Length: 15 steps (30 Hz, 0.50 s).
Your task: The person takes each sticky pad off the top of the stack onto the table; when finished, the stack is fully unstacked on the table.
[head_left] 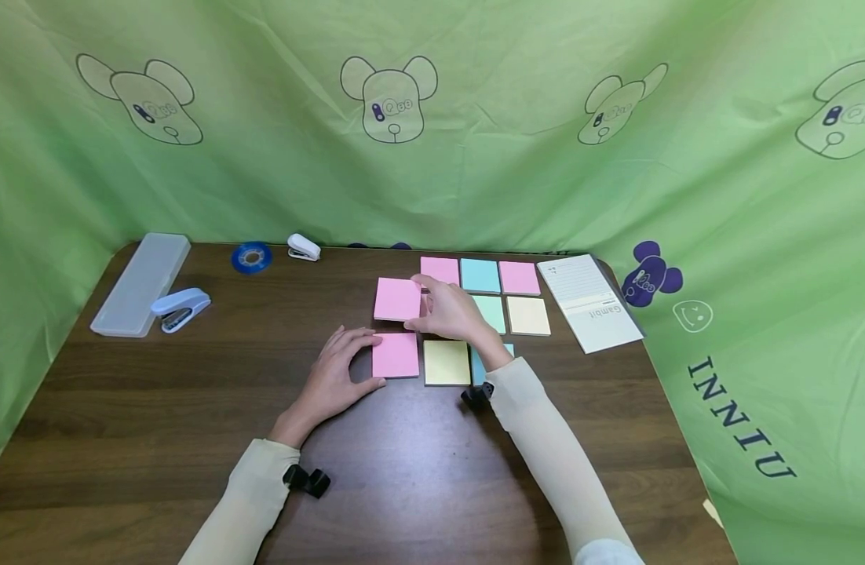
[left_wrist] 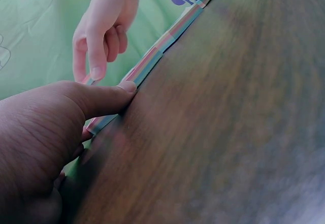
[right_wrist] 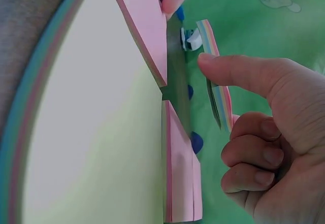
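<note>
My right hand (head_left: pixel 450 310) pinches a pink-topped sticky note pad (head_left: pixel 397 299) between thumb and fingers; in the right wrist view the pad (right_wrist: pixel 222 102) is up off the table, its layered coloured edge showing. With thumb at the near edge and fingers at the far side, my left hand (head_left: pixel 330 377) holds another pink pad (head_left: pixel 395 355) lying on the table. Right of that lie a yellow pad (head_left: pixel 447 362) and a blue pad (head_left: pixel 478 369), partly hidden by my right wrist. Behind are a green pad (head_left: pixel 490 312), a cream pad (head_left: pixel 528 315) and a back row of pink (head_left: pixel 439 269) and blue (head_left: pixel 479 276) pads.
An open notebook (head_left: pixel 591 302) lies right of the pads. At the left are a translucent case (head_left: pixel 139 286), a blue-white stapler (head_left: pixel 181 308), a blue tape roll (head_left: pixel 252 256) and a small white stapler (head_left: pixel 304 247). A green curtain (head_left: pixel 475 180) hangs behind the wooden table (head_left: pixel 397 471).
</note>
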Tool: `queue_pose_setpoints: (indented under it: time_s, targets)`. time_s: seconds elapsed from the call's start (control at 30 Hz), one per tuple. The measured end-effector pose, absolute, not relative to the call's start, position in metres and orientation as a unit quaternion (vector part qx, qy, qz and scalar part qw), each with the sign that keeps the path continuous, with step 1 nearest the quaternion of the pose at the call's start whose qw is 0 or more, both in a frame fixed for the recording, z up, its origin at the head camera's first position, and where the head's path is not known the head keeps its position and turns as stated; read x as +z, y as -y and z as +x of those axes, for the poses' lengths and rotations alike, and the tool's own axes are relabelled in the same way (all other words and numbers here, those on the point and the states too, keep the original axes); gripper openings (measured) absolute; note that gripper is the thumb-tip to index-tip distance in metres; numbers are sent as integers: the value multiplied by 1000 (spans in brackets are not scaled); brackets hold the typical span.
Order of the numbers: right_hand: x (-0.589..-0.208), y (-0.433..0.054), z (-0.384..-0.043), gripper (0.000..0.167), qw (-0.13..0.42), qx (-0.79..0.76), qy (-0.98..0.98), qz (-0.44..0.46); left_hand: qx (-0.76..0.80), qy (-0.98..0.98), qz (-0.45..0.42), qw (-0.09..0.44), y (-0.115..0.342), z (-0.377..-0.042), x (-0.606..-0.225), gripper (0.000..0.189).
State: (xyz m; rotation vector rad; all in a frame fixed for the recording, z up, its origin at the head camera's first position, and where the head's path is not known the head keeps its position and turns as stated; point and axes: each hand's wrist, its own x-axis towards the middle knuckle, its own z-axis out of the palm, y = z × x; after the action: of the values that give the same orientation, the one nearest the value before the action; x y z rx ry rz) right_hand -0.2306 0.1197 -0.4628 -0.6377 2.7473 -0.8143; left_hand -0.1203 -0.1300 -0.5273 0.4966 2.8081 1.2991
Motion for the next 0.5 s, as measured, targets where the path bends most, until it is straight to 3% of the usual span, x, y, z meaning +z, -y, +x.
queue_pose_setpoints:
  time_s: [0.5]
  targets:
    - [-486, -108, -254, 94, 126, -215, -946, -207, 415, -896, 159, 3, 129, -120, -527, 68]
